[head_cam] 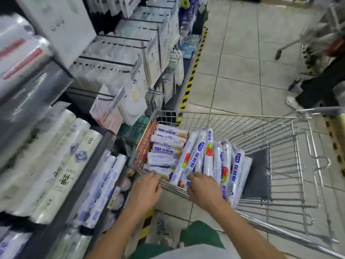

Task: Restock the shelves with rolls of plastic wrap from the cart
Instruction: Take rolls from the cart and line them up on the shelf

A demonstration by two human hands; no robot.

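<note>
Rolls of plastic wrap (209,156) fill the near end of a wire cart (242,116) parked in a shop aisle, just beside a dark shelf (87,171). One batch lies flat in a stack (166,146) against the cart's left wall. Another leans on end across the middle, its white wrappers printed with blue lettering and fruit.

A person bends over the basket with both bare arms out. The right hand (203,187) reaches in over the near rim, its fingers (192,177) curled around the near end of a leaning roll (198,159). The left hand (147,189) sits at the rim close by, fingers bent toward the flat stack. Whether they grasp a roll or only the wire cannot be told through the blur.

On the shelf to the left, more long rolls (74,156) lie side by side, some patterned with blue flowers, and a lower tier holds similar ones. Above them, rows of white packets (134,53) hang from hooks. A yellow-and-black warning strip (194,66) runs along the shelving's foot where it meets the pale tiled floor (242,53).

Green shorts (201,234) and a sneaker (162,228) of the person show at the bottom edge. At upper right, well apart, are a second cart (321,30) and another person's dark trouser leg (321,81).
</note>
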